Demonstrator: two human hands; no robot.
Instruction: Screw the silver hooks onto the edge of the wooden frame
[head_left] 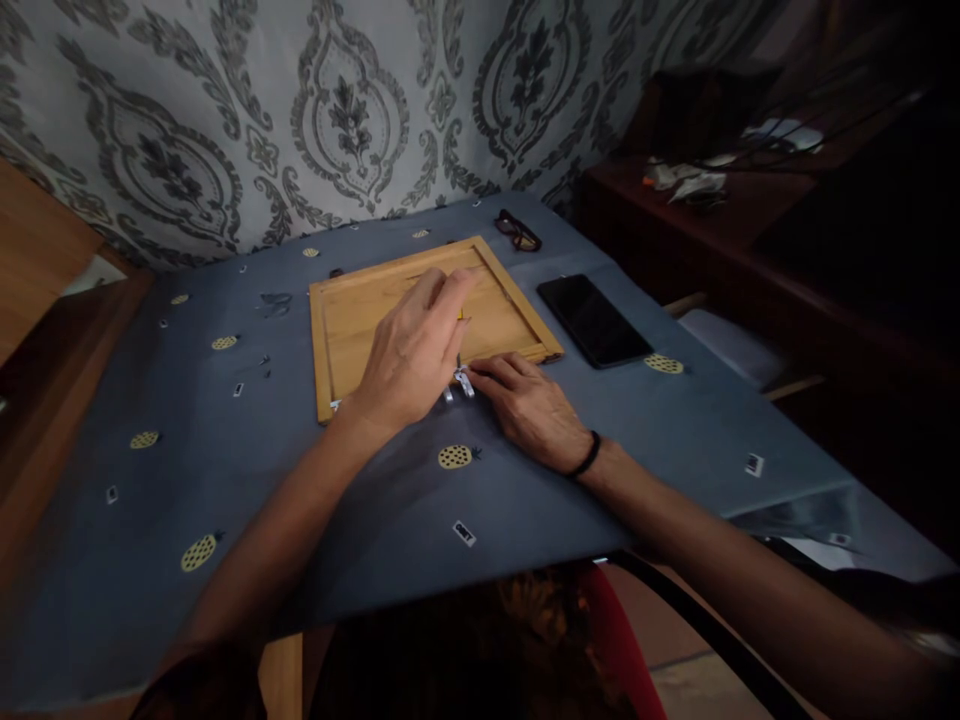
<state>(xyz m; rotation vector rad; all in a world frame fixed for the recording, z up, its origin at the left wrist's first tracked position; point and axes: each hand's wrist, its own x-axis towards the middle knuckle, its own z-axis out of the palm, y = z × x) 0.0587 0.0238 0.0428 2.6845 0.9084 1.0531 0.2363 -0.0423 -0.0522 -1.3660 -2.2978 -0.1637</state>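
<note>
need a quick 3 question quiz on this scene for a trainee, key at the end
1. Fill in: the black band is on the person's ____ wrist.
2. True or false: the phone lies to the right of the wooden panel.
3. The fingertips of the right hand are nearest to: a) the glasses, b) the metal fitting, c) the patterned curtain.

Key: 1. right; 2. true; 3. b

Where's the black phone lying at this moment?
In the head view, the black phone lies on the blue-grey tablecloth to the right of the wooden board, with the glasses beyond it and the right hand nearer the camera.
</note>
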